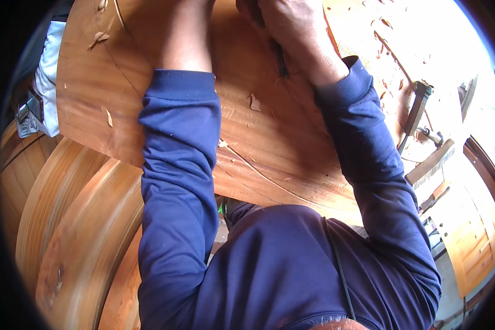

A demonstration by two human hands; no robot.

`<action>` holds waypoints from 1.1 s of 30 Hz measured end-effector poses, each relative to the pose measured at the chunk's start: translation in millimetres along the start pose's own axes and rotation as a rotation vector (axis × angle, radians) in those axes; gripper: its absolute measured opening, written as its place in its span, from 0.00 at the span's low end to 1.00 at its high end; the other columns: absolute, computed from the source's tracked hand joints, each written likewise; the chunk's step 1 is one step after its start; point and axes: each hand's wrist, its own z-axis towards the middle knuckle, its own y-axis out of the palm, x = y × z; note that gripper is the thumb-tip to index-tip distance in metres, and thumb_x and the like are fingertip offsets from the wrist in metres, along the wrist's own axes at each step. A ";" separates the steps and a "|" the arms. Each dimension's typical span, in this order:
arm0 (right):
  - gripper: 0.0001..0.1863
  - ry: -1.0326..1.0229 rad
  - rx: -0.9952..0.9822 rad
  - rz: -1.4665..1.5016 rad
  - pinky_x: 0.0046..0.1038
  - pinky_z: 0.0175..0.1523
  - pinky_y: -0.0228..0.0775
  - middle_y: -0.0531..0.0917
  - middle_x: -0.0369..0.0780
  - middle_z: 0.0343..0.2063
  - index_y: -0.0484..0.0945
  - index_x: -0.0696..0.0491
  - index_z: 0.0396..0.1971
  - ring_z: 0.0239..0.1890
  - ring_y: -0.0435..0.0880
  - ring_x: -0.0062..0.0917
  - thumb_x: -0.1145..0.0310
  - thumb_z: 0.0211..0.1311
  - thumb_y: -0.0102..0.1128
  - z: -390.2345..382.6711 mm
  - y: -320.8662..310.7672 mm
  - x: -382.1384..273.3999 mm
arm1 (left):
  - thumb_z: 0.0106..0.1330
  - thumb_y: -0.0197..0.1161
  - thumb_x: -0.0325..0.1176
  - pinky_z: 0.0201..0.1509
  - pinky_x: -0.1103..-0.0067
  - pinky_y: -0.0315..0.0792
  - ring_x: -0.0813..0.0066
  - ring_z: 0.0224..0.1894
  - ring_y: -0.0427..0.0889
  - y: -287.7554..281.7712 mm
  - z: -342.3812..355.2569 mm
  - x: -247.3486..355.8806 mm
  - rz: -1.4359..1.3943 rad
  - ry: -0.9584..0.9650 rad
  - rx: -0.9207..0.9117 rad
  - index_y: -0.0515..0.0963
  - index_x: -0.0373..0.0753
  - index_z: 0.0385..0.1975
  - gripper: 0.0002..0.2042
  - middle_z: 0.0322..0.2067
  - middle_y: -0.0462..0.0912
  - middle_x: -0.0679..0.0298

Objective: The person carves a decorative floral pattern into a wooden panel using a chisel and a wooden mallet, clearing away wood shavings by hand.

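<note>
A broad reddish-brown wooden panel [247, 126] lies before me, its surface lit in bright and shaded patches. Over its left part stretches my left forearm; the hand itself is cut off by the upper edge. My right hand [294, 25] is closed at the top of the picture, low over the panel. From under it sticks out the end of a dark, slim tool [282, 61], whose kind I cannot make out. Curled wood shavings [254, 103] are scattered over the panel, and a thin dark line runs across its left part.
Right of the panel a clamp-like metal tool [418, 107] and a wooden block [432, 164] lie by a pale, overexposed surface. A light wooden panel [470, 250] is at the lower right. Curved boards [85, 236] stand at the lower left, below a white cloth [49, 82].
</note>
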 end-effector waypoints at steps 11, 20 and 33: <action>0.24 0.129 0.167 0.248 0.14 0.24 0.62 0.77 0.32 0.34 0.69 0.49 0.70 0.24 0.71 0.10 0.62 0.79 0.52 16.3 -26.0 -29.8 | 0.77 0.47 0.58 0.30 0.76 0.80 0.65 0.24 0.86 9.5 2.6 13.8 0.118 -0.370 0.142 0.75 0.35 0.55 0.28 0.31 0.84 0.54; 0.28 -0.111 -0.186 0.221 0.17 0.43 0.73 0.82 0.36 0.44 0.62 0.56 0.75 0.40 0.79 0.12 0.70 0.79 0.53 4.5 -17.2 1.6 | 0.83 0.42 0.56 0.63 0.70 0.72 0.64 0.55 0.79 34.2 -69.9 22.8 -0.375 -0.432 0.197 0.62 0.36 0.73 0.32 0.57 0.78 0.55; 0.27 -0.230 -0.079 0.023 0.23 0.69 0.66 0.76 0.45 0.66 0.62 0.65 0.73 0.67 0.73 0.24 0.72 0.80 0.50 -16.1 -2.0 -4.0 | 0.78 0.56 0.38 0.45 0.83 0.72 0.83 0.41 0.76 31.3 -51.7 30.4 0.144 -0.071 0.157 0.78 0.40 0.42 0.09 0.37 0.79 0.71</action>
